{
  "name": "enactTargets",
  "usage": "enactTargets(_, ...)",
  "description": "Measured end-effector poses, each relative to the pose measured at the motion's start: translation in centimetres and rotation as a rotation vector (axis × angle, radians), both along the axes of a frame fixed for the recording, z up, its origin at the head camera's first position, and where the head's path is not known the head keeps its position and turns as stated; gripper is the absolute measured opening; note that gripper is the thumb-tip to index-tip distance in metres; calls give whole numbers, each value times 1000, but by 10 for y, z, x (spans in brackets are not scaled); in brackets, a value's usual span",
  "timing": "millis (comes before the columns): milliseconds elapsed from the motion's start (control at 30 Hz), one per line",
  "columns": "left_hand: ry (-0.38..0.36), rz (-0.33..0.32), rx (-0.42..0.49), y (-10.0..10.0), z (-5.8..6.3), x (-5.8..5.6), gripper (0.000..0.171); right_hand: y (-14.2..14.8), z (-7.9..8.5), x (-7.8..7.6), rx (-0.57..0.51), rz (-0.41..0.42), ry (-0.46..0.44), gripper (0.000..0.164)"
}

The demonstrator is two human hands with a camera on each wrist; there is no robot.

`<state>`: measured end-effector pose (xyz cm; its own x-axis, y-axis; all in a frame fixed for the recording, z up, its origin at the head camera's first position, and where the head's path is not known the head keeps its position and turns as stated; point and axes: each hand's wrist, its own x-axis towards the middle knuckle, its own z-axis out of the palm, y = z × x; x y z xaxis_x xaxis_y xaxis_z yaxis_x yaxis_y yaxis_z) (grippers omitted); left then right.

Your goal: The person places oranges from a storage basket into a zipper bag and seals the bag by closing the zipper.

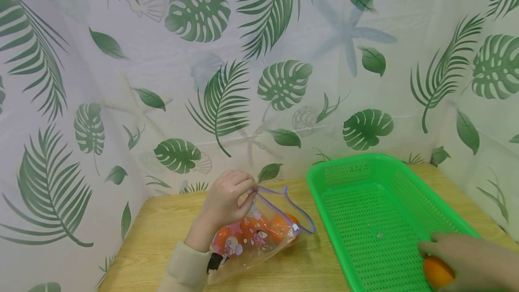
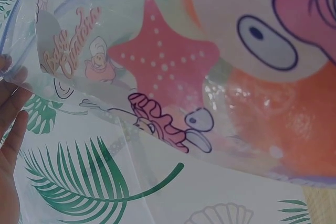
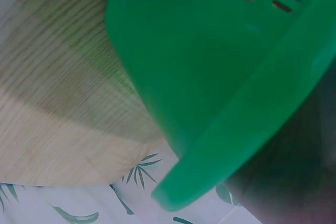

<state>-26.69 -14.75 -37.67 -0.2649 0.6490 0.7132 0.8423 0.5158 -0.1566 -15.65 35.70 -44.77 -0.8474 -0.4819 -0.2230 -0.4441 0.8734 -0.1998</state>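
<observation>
My left hand [image 1: 231, 199] pinches the open edge of a clear zip bag [image 1: 259, 249] printed with cartoon figures. Inside the bag lie several oranges [image 1: 253, 226], and its purple-edged mouth gapes toward the basket. Close up in the left wrist view, a pink starfish print [image 2: 164, 59] shows on the plastic, with my fingertips at the bag's edge on the far left. At the near right end of the green basket [image 1: 330, 233], my right hand [image 1: 472, 256] grips an orange [image 1: 438, 273], partly covered by the fingers.
The perforated basket, its side wall [image 3: 199, 66] large in the right wrist view, stands on a wooden table [image 1: 170, 220] to the right of the bag. Behind the table hangs a white leaf-print curtain [image 1: 251, 102], which also runs along both sides.
</observation>
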Motion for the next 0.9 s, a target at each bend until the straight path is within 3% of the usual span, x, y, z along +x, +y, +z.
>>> enactTargets(400, -6, 9, -3, 0, 1, 1, 9, -9, 5, -4, 33, -17, -4, 71)
enactTargets(900, -6, 0, -2, 1, -1, -1, 9, -10, 10, -6, 4, 35, 153, 71)
